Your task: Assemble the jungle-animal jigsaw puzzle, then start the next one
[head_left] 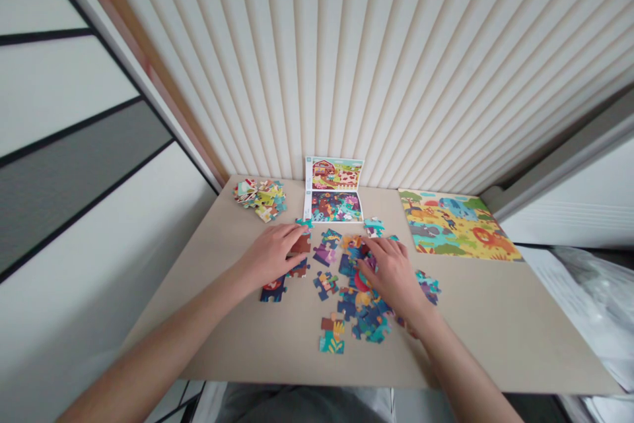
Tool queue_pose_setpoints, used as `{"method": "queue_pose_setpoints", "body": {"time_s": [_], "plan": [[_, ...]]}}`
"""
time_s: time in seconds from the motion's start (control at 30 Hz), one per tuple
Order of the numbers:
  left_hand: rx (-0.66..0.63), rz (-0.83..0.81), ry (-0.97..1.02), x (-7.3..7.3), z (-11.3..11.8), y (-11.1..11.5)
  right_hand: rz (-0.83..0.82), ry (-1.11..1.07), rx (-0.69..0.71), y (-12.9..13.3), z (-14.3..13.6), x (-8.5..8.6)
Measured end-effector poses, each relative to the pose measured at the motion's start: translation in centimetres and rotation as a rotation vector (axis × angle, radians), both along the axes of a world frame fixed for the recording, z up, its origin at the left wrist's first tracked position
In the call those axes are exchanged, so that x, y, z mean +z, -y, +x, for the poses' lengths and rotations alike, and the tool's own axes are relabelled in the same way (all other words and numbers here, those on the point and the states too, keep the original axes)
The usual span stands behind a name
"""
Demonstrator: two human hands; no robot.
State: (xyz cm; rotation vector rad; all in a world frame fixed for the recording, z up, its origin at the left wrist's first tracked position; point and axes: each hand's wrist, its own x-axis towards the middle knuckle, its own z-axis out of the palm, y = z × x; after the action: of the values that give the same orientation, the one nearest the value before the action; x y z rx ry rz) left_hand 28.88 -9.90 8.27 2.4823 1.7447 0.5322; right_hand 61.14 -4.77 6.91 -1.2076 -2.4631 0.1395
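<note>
My left hand (269, 253) rests on the table's left part, fingers stretched and thumb apart. Its fingertips touch brown jigsaw puzzle pieces (301, 244), and a dark blue and red piece (273, 290) lies just below. Over a loose pile of blue puzzle pieces (367, 319) is my right hand (392, 271), its fingers spread; part of the pile is hidden under it. Between the hands lie a purple piece (325, 253), a multicoloured piece (325, 285) and, closer to me, a teal and brown piece (332, 336).
A reference card (335, 206) with two printed pictures leans at the back. Another heap of puzzle pieces (267, 200) lies at the back left. An assembled animal puzzle (458, 225) is at the right. Behind the table (238, 344) stands a pleated partition (341, 60); clear plastic (594, 278) lies far right.
</note>
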Motion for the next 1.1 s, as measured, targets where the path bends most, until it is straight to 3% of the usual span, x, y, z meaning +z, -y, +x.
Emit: {"method": "queue_pose_setpoints", "body": {"time_s": [0.17, 0.37, 0.53, 0.67, 0.8, 0.93, 1.1], "plan": [[-0.049, -0.023, 0.005, -0.5, 1.5, 0.5, -0.027, 0.049, -0.022, 2.3, 3.7, -0.6], [-0.127, -0.043, -0.042, -0.8, 4.0, -1.0, -0.088, 0.060, 0.044, 4.3, 3.3, -1.1], [-0.129, -0.029, -0.074, -1.2, 6.5, -3.4, -0.056, 0.038, -0.034, 0.5, 3.4, -0.8], [-0.131, -0.019, -0.096, -0.9, 8.1, -4.0, -0.031, 0.028, -0.097, -3.5, 3.4, -0.9], [-0.141, -0.019, -0.098, -0.8, 9.3, -4.6, -0.045, 0.025, -0.076, -6.3, 2.6, -1.4], [-0.200, -0.037, -0.090, -1.3, 11.0, -6.3, -0.068, 0.021, 0.008, -7.5, 1.8, -2.0], [-0.223, -0.052, -0.057, -2.1, 12.8, -7.7, -0.068, 0.001, 0.023, -6.8, 2.5, -2.4]]}}
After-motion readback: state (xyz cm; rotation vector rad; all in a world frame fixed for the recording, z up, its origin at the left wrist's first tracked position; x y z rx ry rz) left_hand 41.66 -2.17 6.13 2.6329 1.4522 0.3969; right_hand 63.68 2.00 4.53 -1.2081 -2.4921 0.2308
